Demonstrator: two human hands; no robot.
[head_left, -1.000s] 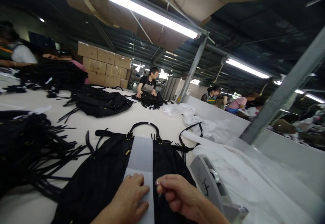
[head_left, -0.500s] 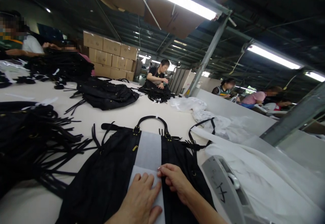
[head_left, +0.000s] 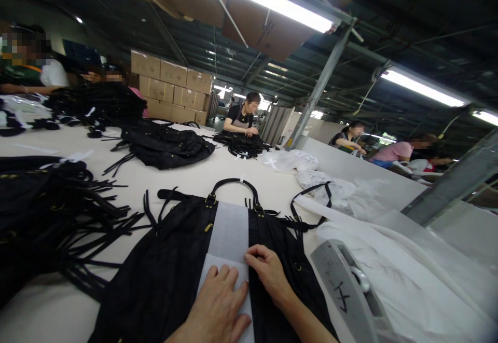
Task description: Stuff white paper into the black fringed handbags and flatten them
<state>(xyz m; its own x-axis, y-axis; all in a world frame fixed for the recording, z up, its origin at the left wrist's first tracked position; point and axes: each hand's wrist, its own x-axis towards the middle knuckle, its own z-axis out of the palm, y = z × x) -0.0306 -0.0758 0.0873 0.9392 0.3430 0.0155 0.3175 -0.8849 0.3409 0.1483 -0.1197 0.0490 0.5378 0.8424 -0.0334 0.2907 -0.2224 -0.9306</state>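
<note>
A black bag (head_left: 163, 275) with brass fittings lies flat on the pale table (head_left: 171, 175), its curved handle (head_left: 234, 180) towards the far side. Down its middle runs a strip of thin white sheet (head_left: 229, 229), with a second layer overlapping it nearer to me. My left hand (head_left: 218, 301) rests on that nearer layer, fingers spread and pressing it down. At the sheet's right edge is my right hand (head_left: 268, 270), thumb and forefinger pinched together; anything between the fingertips is too small to make out.
Black fringed bags (head_left: 39, 213) are heaped at left, another bag (head_left: 167, 146) beyond. A grey tape dispenser (head_left: 342, 291) and white plastic wrapping (head_left: 404, 280) lie at right. Several people work further off, one person (head_left: 243, 117) across the table. Cartons (head_left: 167, 91) stand behind.
My hands keep nearly the same places on the sheet and its edge. Across the table, the person's hands have drawn together over the black pile. The view has shifted slightly.
</note>
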